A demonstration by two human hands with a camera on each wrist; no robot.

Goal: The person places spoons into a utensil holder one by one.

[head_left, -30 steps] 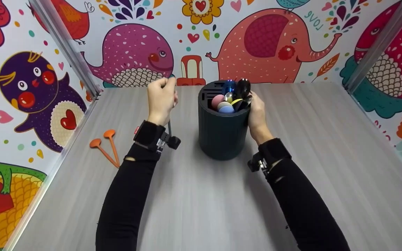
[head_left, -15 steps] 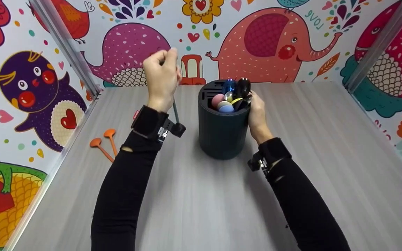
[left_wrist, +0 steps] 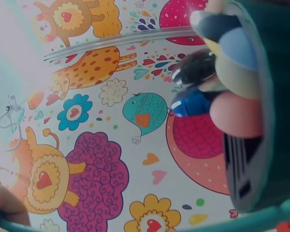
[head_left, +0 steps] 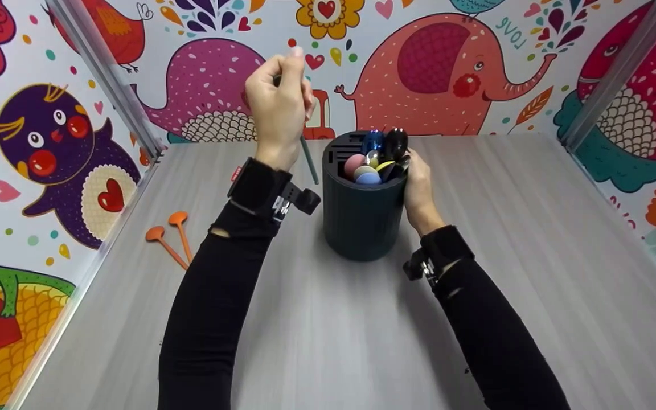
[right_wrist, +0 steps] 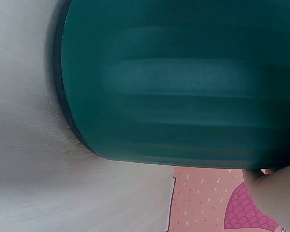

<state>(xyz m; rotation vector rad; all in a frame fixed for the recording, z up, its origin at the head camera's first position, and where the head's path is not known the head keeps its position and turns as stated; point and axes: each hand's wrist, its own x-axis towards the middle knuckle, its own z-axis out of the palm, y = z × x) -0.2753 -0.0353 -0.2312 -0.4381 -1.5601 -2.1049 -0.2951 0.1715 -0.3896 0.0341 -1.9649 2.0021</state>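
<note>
My left hand (head_left: 279, 102) is raised at the upper left of the holder, fingers curled round a thin green stick (head_left: 309, 162). Its upper end is hidden in the fist; its lower end slants down beside the rim. In the left wrist view the green stick (left_wrist: 232, 221) runs along the bottom, its rounded end close to the holder (left_wrist: 285, 106). This dark green, ribbed cylinder (head_left: 362, 222) stands upright on the table. My right hand (head_left: 420, 185) grips its right side near the rim, with some fingers hidden behind.
Pink, blue and yellow rounded heads (head_left: 368, 176) and shiny dark blue and black ones (head_left: 396, 142) fill part of the holder, beside its slotted top (head_left: 342, 151). Two orange spoon-shaped utensils (head_left: 157, 233) lie at left on the grey table (head_left: 316, 341). Cartoon-printed walls (head_left: 328, 68) stand behind and beside.
My left hand has risen and moved rightward with the green stick, whose lower end is now beside the holder's rim. The right hand and holder have stayed put.
</note>
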